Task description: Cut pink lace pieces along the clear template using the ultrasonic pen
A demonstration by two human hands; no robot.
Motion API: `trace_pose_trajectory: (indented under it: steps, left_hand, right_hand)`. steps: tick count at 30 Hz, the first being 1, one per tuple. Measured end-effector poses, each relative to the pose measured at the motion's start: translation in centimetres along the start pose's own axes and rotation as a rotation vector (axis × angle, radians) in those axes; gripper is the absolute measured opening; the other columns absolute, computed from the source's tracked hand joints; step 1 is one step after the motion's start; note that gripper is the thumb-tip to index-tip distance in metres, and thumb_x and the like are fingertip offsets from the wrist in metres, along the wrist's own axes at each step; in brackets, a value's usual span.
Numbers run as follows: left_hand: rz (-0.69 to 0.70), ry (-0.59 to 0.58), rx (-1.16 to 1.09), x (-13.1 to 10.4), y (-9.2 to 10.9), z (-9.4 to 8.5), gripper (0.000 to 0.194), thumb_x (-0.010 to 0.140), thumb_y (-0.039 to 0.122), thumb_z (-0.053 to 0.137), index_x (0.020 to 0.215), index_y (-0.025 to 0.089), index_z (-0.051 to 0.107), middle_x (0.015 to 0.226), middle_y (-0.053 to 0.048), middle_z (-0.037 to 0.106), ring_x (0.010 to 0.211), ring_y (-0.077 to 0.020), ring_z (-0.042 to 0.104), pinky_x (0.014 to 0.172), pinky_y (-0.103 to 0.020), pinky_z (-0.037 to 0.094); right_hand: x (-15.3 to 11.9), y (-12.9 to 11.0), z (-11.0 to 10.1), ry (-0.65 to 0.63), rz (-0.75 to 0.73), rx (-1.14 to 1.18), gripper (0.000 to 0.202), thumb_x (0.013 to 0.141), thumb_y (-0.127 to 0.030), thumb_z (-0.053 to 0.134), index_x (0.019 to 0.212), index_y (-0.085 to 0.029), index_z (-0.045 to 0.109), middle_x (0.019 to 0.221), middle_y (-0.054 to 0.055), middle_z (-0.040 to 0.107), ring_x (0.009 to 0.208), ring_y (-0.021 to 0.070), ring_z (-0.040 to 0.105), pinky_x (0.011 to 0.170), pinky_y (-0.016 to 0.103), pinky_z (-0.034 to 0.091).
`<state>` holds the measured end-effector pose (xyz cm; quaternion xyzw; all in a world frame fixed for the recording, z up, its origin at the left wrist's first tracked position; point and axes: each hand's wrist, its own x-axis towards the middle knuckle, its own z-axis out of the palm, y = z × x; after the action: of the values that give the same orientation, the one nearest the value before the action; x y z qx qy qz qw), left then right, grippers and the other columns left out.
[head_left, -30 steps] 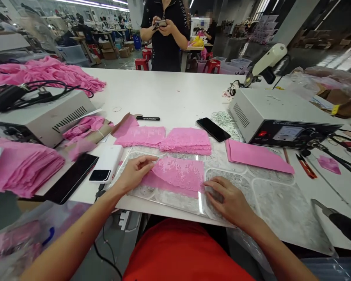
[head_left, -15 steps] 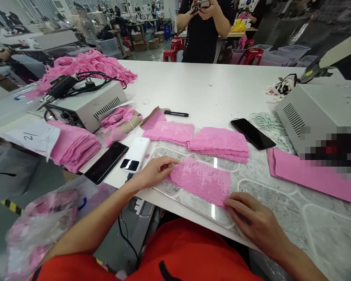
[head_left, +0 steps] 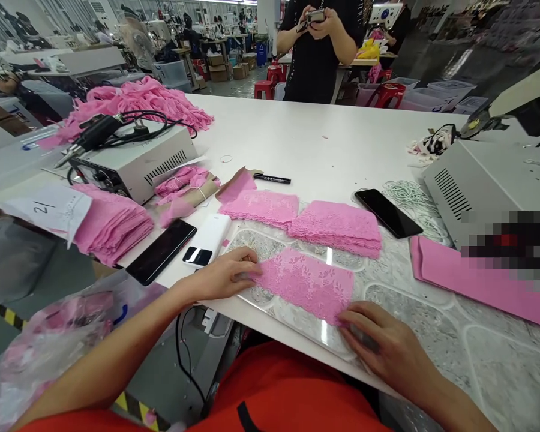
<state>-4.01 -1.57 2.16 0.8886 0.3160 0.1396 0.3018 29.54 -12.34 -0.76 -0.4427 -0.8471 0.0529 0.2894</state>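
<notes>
A pink lace piece (head_left: 308, 282) lies nearly flat on the grey marble-patterned mat (head_left: 292, 307) in front of me. Its left end is pinched between the thumb and fingers of my left hand (head_left: 229, 273). My right hand (head_left: 382, 339) has its fingertips closed at the lower right corner of the same lace. Just beyond it are two stacks of pink lace pieces, a left stack (head_left: 261, 207) and a thicker right stack (head_left: 335, 227).
Left of the lace lie a white power bank (head_left: 211, 237), a black phone (head_left: 162, 251) and a folded pink fabric stack (head_left: 112, 225). A marker (head_left: 272, 179) is behind. Rightward are another phone (head_left: 388, 212), pink sheets (head_left: 481, 276) and a grey machine box (head_left: 490, 180). A person stands across the table.
My left hand has shifted slightly left and drawn the lace's left end with it. My right hand stays at the lower right corner. The view has tilted a little.
</notes>
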Motion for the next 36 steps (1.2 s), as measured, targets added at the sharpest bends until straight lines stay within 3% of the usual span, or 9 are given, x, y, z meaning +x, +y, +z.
trace_pose_trajectory:
  steps: [6, 10, 14, 17, 20, 23, 30, 33, 36]
  left_hand:
    - [0.077, 0.037, 0.050, 0.2, -0.3, 0.5, 0.024, 0.098, 0.026, 0.044, 0.096, 0.019, 0.068, 0.105, -0.008, 0.057, 0.092, -0.0153, 0.058, 0.082, -0.026, 0.047]
    - [0.014, 0.037, 0.022, 1.9, 0.4, -1.4, 0.024, 0.095, 0.025, 0.045, 0.086, 0.018, 0.066, 0.097, -0.005, 0.060, 0.086, -0.0142, 0.059, 0.078, -0.025, 0.047]
    - [-0.137, 0.136, 0.053, 5.6, -0.8, -5.7, 0.016, 0.086, 0.027, 0.053, 0.078, 0.018, 0.064, 0.083, -0.002, 0.064, 0.073, -0.0135, 0.059, 0.067, -0.024, 0.045]
    - [-0.178, 0.258, 0.109, 8.4, -3.1, -9.6, 0.016, 0.083, 0.028, 0.054, 0.076, 0.017, 0.064, 0.077, -0.001, 0.063, 0.069, -0.0144, 0.057, 0.066, -0.025, 0.044]
    - [-0.199, 0.407, 0.182, 9.8, -5.7, -12.4, 0.020, 0.083, 0.032, 0.052, 0.083, 0.017, 0.065, 0.092, -0.004, 0.063, 0.080, -0.0162, 0.058, 0.074, -0.027, 0.045]
    - [-0.194, 0.443, 0.235, 9.5, -7.8, -13.2, 0.024, 0.082, 0.034, 0.050, 0.084, 0.016, 0.066, 0.100, -0.007, 0.062, 0.085, -0.0168, 0.057, 0.079, -0.028, 0.046]
    - [-0.128, 0.228, 0.289, 7.2, -10.8, -11.0, 0.019, 0.075, 0.031, 0.056, 0.067, 0.019, 0.068, 0.088, -0.005, 0.066, 0.080, -0.0180, 0.060, 0.081, -0.031, 0.048]
    - [-0.079, 0.222, 0.288, 7.5, -9.6, -9.9, 0.023, 0.081, 0.032, 0.051, 0.079, 0.019, 0.069, 0.096, -0.007, 0.065, 0.090, -0.0202, 0.060, 0.089, -0.034, 0.046]
    - [0.004, 0.188, 0.253, 9.2, -6.7, -7.6, 0.022, 0.087, 0.029, 0.049, 0.085, 0.019, 0.069, 0.101, -0.007, 0.063, 0.096, -0.0197, 0.059, 0.092, -0.033, 0.044]
  right_hand:
    - [0.6, 0.1, -0.5, -0.070, 0.089, 0.083, 0.015, 0.091, -0.014, 0.048, 0.091, -0.020, 0.061, 0.084, 0.005, 0.066, 0.071, 0.0130, 0.063, 0.060, 0.023, 0.051]
    - [3.2, 0.5, -3.2, -0.185, 0.289, 0.272, 0.019, 0.092, -0.024, 0.045, 0.077, -0.020, 0.057, 0.071, 0.002, 0.059, 0.060, 0.0107, 0.053, 0.052, 0.022, 0.044]
    - [9.0, 2.4, -5.2, -0.199, 0.425, 0.335, 0.027, 0.089, -0.037, 0.050, 0.070, -0.019, 0.057, 0.065, 0.001, 0.056, 0.057, 0.0115, 0.049, 0.052, 0.025, 0.041]
    - [15.1, 4.5, -5.4, -0.093, 0.498, 0.332, 0.027, 0.085, -0.041, 0.054, 0.071, -0.018, 0.060, 0.061, 0.000, 0.054, 0.053, 0.0106, 0.045, 0.050, 0.025, 0.037]
    - [20.8, 6.3, -4.5, 0.095, 0.401, 0.228, 0.017, 0.081, -0.033, 0.057, 0.075, -0.019, 0.064, 0.067, 0.001, 0.059, 0.058, 0.0115, 0.047, 0.054, 0.026, 0.039]
    - [24.1, 7.2, -2.2, 0.134, 0.228, 0.161, 0.015, 0.083, -0.026, 0.054, 0.078, -0.018, 0.066, 0.081, 0.005, 0.065, 0.067, 0.0137, 0.053, 0.062, 0.029, 0.045]
    - [21.7, 6.8, 3.9, -0.020, 0.112, 0.142, 0.015, 0.075, -0.011, 0.059, 0.074, -0.022, 0.070, 0.084, 0.004, 0.071, 0.086, 0.0192, 0.062, 0.082, 0.036, 0.051]
    - [18.9, 7.3, 2.7, 0.057, 0.184, 0.131, 0.019, 0.083, -0.019, 0.054, 0.091, -0.022, 0.071, 0.098, 0.007, 0.073, 0.100, 0.0212, 0.061, 0.091, 0.040, 0.049]
    - [15.8, 8.6, 0.3, 0.089, 0.287, 0.126, 0.020, 0.086, -0.024, 0.052, 0.089, -0.022, 0.071, 0.092, 0.006, 0.074, 0.086, 0.0194, 0.066, 0.077, 0.035, 0.053]
